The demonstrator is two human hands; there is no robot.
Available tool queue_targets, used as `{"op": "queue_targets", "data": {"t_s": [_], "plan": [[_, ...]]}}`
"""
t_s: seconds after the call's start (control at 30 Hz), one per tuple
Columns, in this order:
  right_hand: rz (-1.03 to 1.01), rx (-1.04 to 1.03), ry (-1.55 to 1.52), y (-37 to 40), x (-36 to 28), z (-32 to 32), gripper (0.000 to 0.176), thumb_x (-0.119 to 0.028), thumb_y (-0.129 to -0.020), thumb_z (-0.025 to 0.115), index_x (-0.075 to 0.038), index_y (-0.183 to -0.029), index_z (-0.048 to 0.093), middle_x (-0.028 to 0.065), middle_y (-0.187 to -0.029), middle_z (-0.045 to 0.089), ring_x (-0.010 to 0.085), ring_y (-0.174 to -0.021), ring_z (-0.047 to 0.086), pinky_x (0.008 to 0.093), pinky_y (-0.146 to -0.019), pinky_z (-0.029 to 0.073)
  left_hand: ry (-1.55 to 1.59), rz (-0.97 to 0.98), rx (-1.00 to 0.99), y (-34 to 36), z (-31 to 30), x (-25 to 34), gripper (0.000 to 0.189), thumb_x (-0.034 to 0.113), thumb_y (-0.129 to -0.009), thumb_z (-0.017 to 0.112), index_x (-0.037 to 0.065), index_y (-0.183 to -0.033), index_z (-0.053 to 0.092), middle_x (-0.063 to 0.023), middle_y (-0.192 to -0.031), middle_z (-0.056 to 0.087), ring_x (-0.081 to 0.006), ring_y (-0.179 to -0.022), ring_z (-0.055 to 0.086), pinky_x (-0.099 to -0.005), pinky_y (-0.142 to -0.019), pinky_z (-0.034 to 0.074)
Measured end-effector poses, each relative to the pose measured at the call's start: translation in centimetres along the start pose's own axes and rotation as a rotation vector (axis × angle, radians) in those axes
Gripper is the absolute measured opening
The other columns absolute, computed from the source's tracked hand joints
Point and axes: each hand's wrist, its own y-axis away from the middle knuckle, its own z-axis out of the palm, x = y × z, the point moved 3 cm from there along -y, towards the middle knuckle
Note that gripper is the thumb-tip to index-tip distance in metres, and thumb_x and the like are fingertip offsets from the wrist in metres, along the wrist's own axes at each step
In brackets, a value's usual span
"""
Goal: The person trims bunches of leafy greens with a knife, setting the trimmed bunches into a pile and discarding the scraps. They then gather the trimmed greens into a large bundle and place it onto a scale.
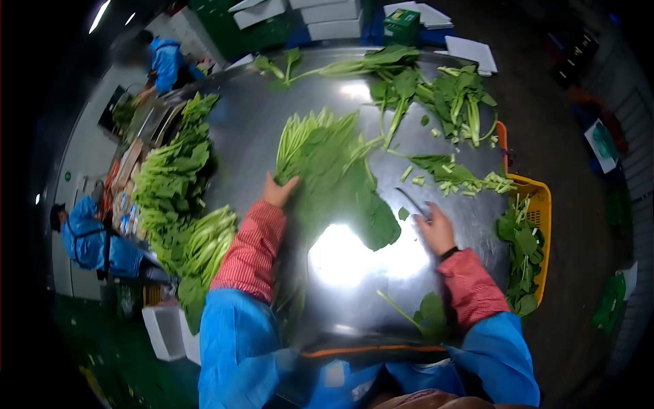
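A bunch of leafy greens (323, 146) with pale stalks lies in the middle of the metal table, its lower leaves somewhat blurred. My left hand (278, 191) grips the bunch at its lower left edge, the thumb on the near side and some fingers hidden by leaves. In my right hand (437, 230) is a small knife (411, 202), its thin curved blade pointing up and left, apart from the bunch. Cut stalk pieces (453, 185) and trimmed leaves lie beyond the knife. A loose leaf (429, 315) rests near the table's front edge.
Piled greens (174, 184) line the table's left side. More stalks and leaves (463, 102) lie at the far right. A yellow basket (543, 232) of leaves stands against the right edge. White foam boxes (334, 20) are behind. Two people in blue (92, 235) stand at left.
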Motion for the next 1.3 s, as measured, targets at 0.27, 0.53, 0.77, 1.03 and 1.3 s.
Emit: {"op": "queue_targets", "data": {"t_s": [0.27,0.53,0.77,1.03,1.3], "plan": [[0.022,-0.018,-0.055,-7.8,-6.4,9.0,0.073,-0.047,-0.080,0.064,0.005,-0.128,0.045,0.0243,-0.096,0.065,0.0359,-0.087,0.064,0.0397,-0.080,0.050,0.023,-0.095,-0.170,-2.5,-0.3,0.9,0.115,0.062,-0.061,0.077,-0.013,-0.136,0.032,-0.0310,-0.129,0.048,-0.0330,-0.119,0.052,-0.0365,-0.100,0.041],[0.148,-0.245,-0.474,-8.4,-8.3,13.4,0.057,-0.042,-0.087,0.059,-0.001,-0.124,0.047,0.0147,-0.095,0.063,0.0245,-0.084,0.063,0.0338,-0.074,0.050,0.587,-0.109,-0.578,-1.7,0.4,6.3,0.056,0.027,-0.077,0.072,-0.002,-0.122,0.054,-0.0122,-0.108,0.065,-0.0213,-0.091,0.064,-0.0323,-0.082,0.050],[0.362,-0.200,-1.168,-1.0,-2.8,16.5,0.021,-0.031,-0.096,0.051,-0.011,-0.104,0.050,-0.0027,-0.071,0.050,0.0081,-0.049,0.049,0.0224,-0.038,0.038,0.430,0.126,-0.692,5.4,0.9,17.9,0.060,0.021,-0.077,0.074,-0.003,-0.126,0.050,-0.0117,-0.109,0.062,-0.0186,-0.094,0.060,-0.0298,-0.084,0.049],[0.597,0.443,-0.925,9.3,9.7,-0.4,0.013,-0.022,-0.092,0.059,-0.011,-0.092,0.051,-0.0033,-0.060,0.045,0.0068,-0.038,0.039,0.0232,-0.032,0.029,0.156,0.475,-0.910,20.7,7.4,16.8,0.085,0.038,-0.071,0.079,0.000,-0.137,0.039,-0.0129,-0.089,0.056,-0.0229,-0.075,0.055,-0.0329,-0.070,0.047],[0.309,0.509,-0.425,5.7,9.6,-9.9,0.027,-0.020,-0.087,0.064,0.001,-0.103,0.057,0.0062,-0.080,0.060,0.0127,-0.067,0.053,0.0273,-0.062,0.044,0.074,0.189,-1.117,25.9,8.2,12.7,0.065,0.031,-0.080,0.072,0.005,-0.133,0.046,-0.0063,-0.079,0.061,-0.0172,-0.072,0.058,-0.0298,-0.068,0.047]]}}
